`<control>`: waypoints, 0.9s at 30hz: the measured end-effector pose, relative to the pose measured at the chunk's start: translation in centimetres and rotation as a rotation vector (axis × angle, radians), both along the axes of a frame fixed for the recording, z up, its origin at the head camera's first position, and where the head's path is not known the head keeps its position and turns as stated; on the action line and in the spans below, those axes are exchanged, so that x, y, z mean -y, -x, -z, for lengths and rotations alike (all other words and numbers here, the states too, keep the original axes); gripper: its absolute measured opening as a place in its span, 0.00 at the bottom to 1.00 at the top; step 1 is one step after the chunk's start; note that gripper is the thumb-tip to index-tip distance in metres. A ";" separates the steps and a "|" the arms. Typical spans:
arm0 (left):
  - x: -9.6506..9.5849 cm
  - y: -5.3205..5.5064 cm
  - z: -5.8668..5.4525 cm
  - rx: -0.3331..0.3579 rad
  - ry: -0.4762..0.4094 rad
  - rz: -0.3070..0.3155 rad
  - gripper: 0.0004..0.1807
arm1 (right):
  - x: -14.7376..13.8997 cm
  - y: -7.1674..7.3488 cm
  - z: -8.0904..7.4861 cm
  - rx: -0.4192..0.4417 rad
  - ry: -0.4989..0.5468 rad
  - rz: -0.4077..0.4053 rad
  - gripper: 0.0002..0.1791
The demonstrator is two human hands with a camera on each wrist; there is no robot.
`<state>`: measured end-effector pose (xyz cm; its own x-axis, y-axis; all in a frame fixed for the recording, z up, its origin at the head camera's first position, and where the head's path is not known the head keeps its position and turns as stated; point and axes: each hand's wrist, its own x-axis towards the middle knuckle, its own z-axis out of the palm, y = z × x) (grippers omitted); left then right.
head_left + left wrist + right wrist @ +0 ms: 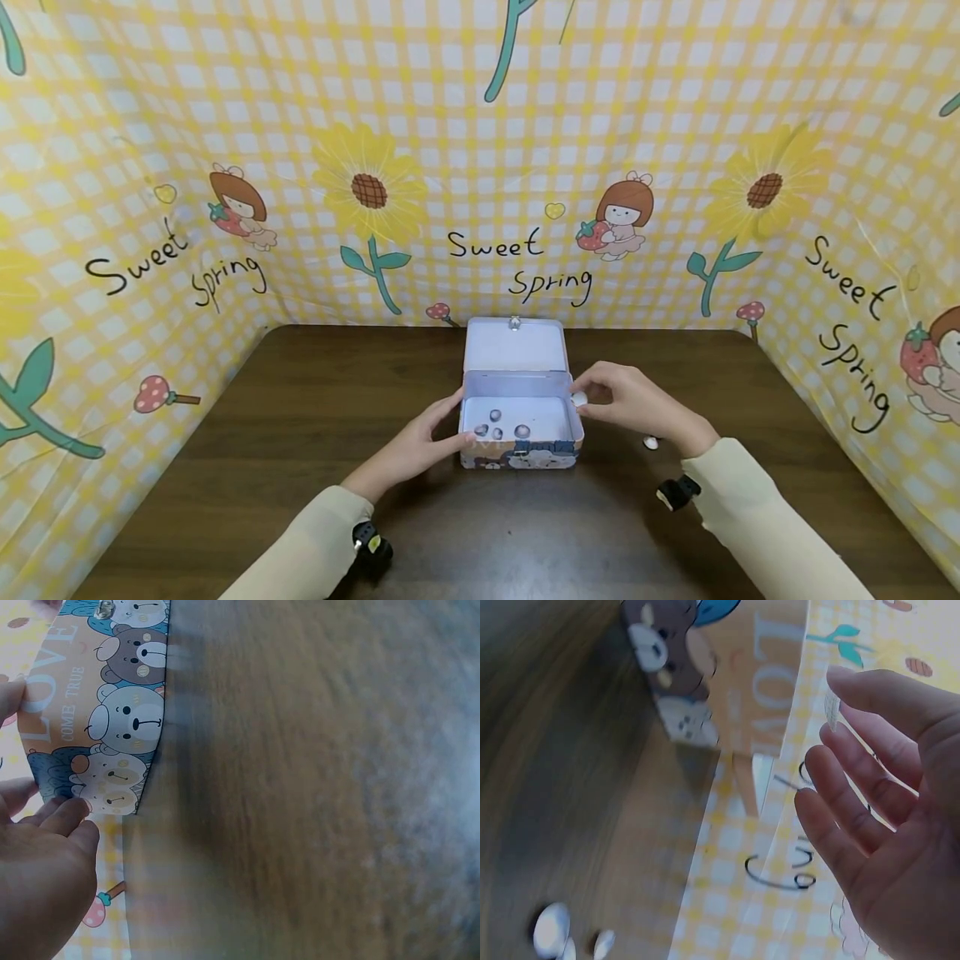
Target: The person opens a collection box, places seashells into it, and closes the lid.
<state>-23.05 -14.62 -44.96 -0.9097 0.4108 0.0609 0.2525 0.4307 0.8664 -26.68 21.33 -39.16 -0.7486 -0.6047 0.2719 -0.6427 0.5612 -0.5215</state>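
Shell [579, 399] is pinched by the right hand [633, 404], at the right rim of the open tin box [543, 457], whose left side is held by the left hand [416, 444]. Small round pieces [522, 431] are contained inside, and white pieces [552, 930] are seen on the table [510, 542] near the right hand.

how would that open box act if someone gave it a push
The box would probably keep its shape, as it looks straight-sided and thin-walled. Sitting low and flat on the table, it seems apt to slide rather than tip. The small rounded pieces inside may roll or shift.
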 end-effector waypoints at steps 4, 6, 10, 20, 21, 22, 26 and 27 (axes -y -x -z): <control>0.0 0.0 -0.1 -0.005 -0.001 0.003 0.45 | 1.6 0.4 -0.1 -0.013 0.012 -0.041 0.13; 0.0 -0.1 -0.2 -0.002 -0.004 0.002 0.45 | 2.4 0.5 -0.1 -0.004 0.011 -0.053 0.13; -0.1 -0.1 -0.3 0.002 -0.004 0.000 0.45 | 3.7 0.9 0.0 0.017 0.011 -0.061 0.13; -0.2 0.0 -0.4 -0.001 -0.002 0.011 0.44 | 6.0 1.7 0.7 -0.011 0.000 -0.082 0.13; -0.2 0.0 -0.5 0.002 -0.002 0.010 0.45 | 6.2 1.7 0.8 -0.008 0.000 -0.085 0.13; -0.2 0.0 -0.5 0.005 0.000 0.010 0.45 | 6.4 1.8 0.8 0.002 0.001 -0.085 0.13; -0.1 -0.1 -0.7 0.003 0.005 0.007 0.45 | 7.1 1.9 1.0 0.039 -0.003 -0.091 0.13; -0.1 -0.1 -0.7 0.001 0.006 0.007 0.45 | 7.2 2.0 1.1 0.046 -0.006 -0.092 0.13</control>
